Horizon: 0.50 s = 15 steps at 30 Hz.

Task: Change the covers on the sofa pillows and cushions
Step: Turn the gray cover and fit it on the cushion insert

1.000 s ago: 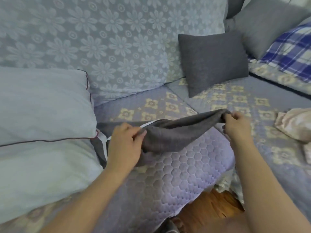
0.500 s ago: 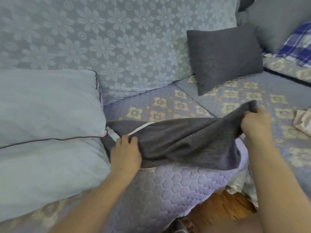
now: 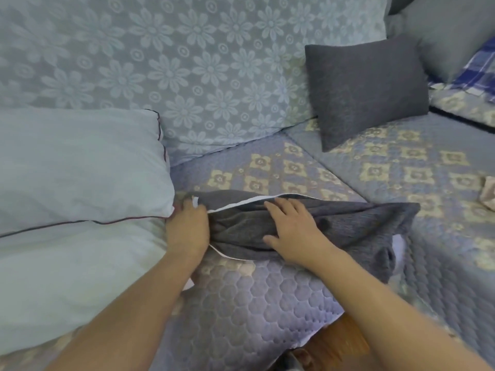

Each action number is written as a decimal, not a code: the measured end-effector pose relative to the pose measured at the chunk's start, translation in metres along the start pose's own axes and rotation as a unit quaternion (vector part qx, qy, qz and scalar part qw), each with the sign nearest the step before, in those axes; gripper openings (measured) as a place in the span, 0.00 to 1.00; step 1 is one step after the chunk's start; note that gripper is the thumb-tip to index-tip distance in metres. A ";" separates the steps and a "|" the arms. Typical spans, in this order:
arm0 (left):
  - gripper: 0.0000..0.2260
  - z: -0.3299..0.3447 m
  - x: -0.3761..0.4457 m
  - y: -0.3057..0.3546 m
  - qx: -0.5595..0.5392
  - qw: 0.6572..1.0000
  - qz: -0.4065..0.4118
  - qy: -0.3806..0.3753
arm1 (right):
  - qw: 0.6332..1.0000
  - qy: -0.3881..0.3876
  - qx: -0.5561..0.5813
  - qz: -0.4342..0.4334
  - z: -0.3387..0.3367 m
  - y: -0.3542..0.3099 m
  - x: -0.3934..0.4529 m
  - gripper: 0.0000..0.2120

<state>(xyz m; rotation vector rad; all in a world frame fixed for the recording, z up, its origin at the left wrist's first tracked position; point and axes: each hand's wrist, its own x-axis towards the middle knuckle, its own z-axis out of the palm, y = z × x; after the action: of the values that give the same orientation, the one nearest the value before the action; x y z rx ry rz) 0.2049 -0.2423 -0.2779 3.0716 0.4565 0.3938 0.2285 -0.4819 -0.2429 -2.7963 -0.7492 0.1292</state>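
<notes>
An empty dark grey cushion cover [image 3: 356, 226] lies flat on the quilted sofa seat [image 3: 241, 303], its white-edged opening facing left. My left hand [image 3: 187, 228] grips the cover's left end at the opening, right beside the corner of a pale blue bare pillow [image 3: 75, 167]. My right hand [image 3: 292, 228] rests flat on the cover with its fingers spread, just right of the opening.
A second pale pillow [image 3: 69, 277] lies under the first at the left. A covered dark grey cushion [image 3: 367, 89] leans on the floral backrest [image 3: 187, 62]. A larger grey cushion [image 3: 452, 36] and a blue plaid cloth [image 3: 476, 73] sit at the far right. Wooden floor [image 3: 337, 346] shows below the seat edge.
My right hand let go of the cover's far right corner and moved left onto the cover near its opening. The cover dropped flat on the seat. My left hand slid to the opening's left end.
</notes>
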 end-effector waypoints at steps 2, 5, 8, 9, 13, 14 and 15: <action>0.07 -0.007 0.005 -0.005 -0.203 0.972 -0.114 -0.030 | 0.999 -0.020 -0.031 0.004 0.010 0.008 0.009 0.39; 0.08 -0.041 0.006 0.003 -0.612 0.725 -0.289 -0.124 | 0.998 0.016 -0.050 -0.045 0.021 0.014 0.015 0.29; 0.11 -0.077 -0.006 0.008 -0.768 0.493 -0.342 -0.224 | 0.986 0.133 -0.061 -0.081 0.021 0.023 0.013 0.11; 0.12 -0.086 -0.009 0.005 -0.782 0.460 -0.340 -0.247 | 0.982 0.166 -0.075 -0.043 0.013 0.032 0.012 0.10; 0.14 -0.099 -0.023 -0.006 -0.786 0.441 -0.317 -0.295 | 0.953 0.144 -0.130 0.234 -0.024 0.095 -0.001 0.15; 0.12 -0.100 -0.026 -0.004 -0.783 0.445 -0.312 -0.301 | 0.950 0.138 -0.106 0.260 -0.032 0.100 -0.005 0.17; 0.11 -0.101 -0.030 0.000 -0.789 0.438 -0.302 -0.308 | 0.953 0.156 -0.066 0.250 -0.037 0.095 -0.006 0.19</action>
<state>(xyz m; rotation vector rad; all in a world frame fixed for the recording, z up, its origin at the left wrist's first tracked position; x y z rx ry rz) 0.1518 -0.2531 -0.1876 0.8819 0.5443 -0.2812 0.2746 -0.5725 -0.2310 -2.9652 0.0324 -0.2792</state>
